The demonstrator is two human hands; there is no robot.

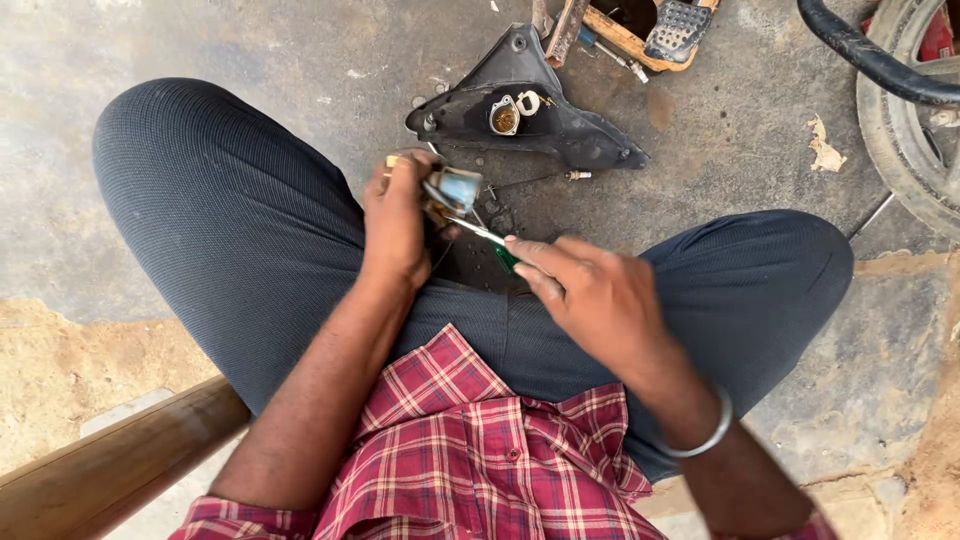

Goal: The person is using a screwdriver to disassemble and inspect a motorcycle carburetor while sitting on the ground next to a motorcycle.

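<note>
Screwdriver (487, 240) tip pokes into the small metal part (450, 190); left hand (395, 225) clamps it steady, right hand (585, 290) pinches the green handle, black cover (560, 125) lying beyond.

1. The small metal part (452, 190) is blurred; the left hand (397, 225) covers its near side.
2. The screwdriver (490, 240) shows a green handle mostly hidden inside the right hand (590, 290).
3. The tyre (915, 130) is cut off by the right edge.
4. The wooden box (640, 30) is cut off by the top edge.
</note>
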